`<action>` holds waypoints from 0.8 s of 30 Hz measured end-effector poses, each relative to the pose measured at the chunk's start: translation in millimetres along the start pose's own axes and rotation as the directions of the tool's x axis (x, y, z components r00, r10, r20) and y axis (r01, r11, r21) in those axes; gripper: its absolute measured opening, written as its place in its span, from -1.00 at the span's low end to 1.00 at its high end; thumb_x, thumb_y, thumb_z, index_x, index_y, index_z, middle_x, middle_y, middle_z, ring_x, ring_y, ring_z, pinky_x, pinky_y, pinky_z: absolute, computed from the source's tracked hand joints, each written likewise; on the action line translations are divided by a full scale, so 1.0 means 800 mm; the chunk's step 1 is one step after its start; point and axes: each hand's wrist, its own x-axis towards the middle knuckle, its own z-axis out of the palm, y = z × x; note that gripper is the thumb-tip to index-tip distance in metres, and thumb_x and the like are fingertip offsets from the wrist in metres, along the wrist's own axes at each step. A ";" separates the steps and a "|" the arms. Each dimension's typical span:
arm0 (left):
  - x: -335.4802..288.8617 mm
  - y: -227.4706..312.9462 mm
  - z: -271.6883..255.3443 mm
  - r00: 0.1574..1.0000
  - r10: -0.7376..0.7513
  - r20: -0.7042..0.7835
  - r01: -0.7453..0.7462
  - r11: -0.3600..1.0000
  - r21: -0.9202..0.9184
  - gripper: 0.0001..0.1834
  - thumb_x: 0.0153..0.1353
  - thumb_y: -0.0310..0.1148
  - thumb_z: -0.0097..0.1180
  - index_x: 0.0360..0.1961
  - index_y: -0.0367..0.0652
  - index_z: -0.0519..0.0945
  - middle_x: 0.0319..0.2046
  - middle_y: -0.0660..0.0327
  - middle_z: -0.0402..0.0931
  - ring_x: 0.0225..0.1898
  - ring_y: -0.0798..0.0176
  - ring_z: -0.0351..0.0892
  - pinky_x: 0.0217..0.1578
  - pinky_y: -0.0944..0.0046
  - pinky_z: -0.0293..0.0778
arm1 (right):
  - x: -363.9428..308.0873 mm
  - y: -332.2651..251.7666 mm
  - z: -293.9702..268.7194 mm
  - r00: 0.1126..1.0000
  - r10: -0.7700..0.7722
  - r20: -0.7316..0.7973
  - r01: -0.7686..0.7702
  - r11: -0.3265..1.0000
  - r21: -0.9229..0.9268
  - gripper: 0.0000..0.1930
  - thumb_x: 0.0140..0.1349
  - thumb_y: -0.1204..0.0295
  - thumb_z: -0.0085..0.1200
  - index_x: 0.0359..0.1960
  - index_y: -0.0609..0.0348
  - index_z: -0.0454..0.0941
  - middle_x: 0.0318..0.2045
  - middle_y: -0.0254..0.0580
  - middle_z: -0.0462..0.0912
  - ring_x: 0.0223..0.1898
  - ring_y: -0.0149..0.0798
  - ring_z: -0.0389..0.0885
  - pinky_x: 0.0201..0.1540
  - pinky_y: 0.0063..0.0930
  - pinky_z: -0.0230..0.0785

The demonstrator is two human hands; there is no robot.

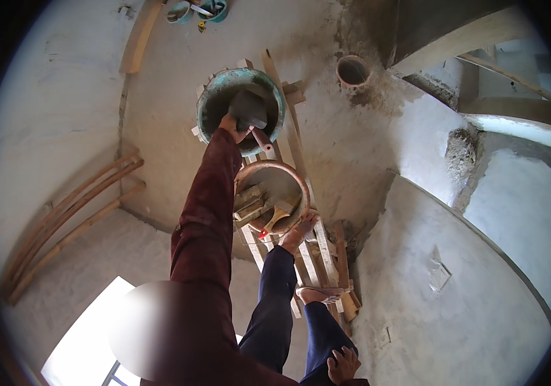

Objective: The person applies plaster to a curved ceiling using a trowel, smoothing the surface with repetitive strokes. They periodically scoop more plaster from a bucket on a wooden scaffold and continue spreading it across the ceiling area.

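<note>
My left hand (pixel 232 127), in a maroon sleeve, reaches forward over a round green tub (pixel 204 106). Its fingers close on a dark, flat plastering trowel (pixel 248 108), tilted above the tub's mouth. A brown handle end (pixel 261 139) sticks out beside that hand; how it joins the plate is hard to see. What lies at the tub's bottom is mostly hidden in shadow. My right hand (pixel 343 364) rests with fingers apart on my navy trouser leg, holding nothing.
Below the tub sits a brown-rimmed round container (pixel 303 186), with a brush (pixel 282 211) at it. My feet stand on slatted wooden planks (pixel 324 248). Curved-looking poles (pixel 73 219) lean at left. Small buckets (pixel 179 13) stand far off. A round opening (pixel 353 71) shows beyond.
</note>
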 end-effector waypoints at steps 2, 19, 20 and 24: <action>0.015 0.012 -0.084 0.924 0.327 0.198 -0.381 0.744 0.549 -0.58 0.07 -0.22 0.33 -0.02 -0.05 0.60 -0.10 0.08 0.64 -0.06 -0.07 0.61 -0.09 0.07 0.53 | 0.023 0.013 -0.002 0.998 -0.049 0.046 0.048 0.999 0.022 -0.57 0.20 0.07 0.16 0.07 -0.13 0.63 0.25 -0.06 0.43 0.31 0.18 0.26 0.21 0.36 0.15; 0.035 -0.014 0.010 0.738 0.371 0.563 -0.608 0.005 0.794 -0.54 -0.12 -0.30 0.40 -0.11 -0.11 0.64 -0.14 -0.10 0.61 -0.03 -0.27 0.56 -0.08 0.01 0.51 | 0.027 -0.009 0.002 0.999 0.025 0.040 -0.028 0.996 0.081 -0.55 0.24 0.07 0.15 0.13 -0.10 0.58 0.23 -0.07 0.46 0.32 0.06 0.28 0.24 0.24 0.20; 0.032 -0.015 0.025 0.732 0.376 0.567 -0.628 0.050 0.777 -0.53 -0.12 -0.30 0.40 -0.09 -0.11 0.64 -0.13 -0.10 0.61 -0.03 -0.27 0.56 -0.07 0.00 0.51 | 0.026 -0.007 0.006 0.998 0.042 0.039 -0.046 0.995 0.094 -0.54 0.24 0.07 0.15 0.14 -0.10 0.57 0.23 -0.06 0.46 0.31 0.06 0.30 0.24 0.22 0.21; 0.027 -0.004 0.011 0.732 0.343 0.589 -0.628 0.004 0.778 -0.45 -0.09 -0.28 0.39 0.01 -0.09 0.59 -0.08 -0.09 0.60 -0.01 -0.24 0.56 -0.06 0.02 0.51 | 0.037 0.003 0.002 0.998 0.024 0.055 -0.032 0.986 0.165 -0.55 0.24 0.09 0.17 0.14 -0.08 0.57 0.22 0.00 0.48 0.27 0.09 0.35 0.27 0.07 0.24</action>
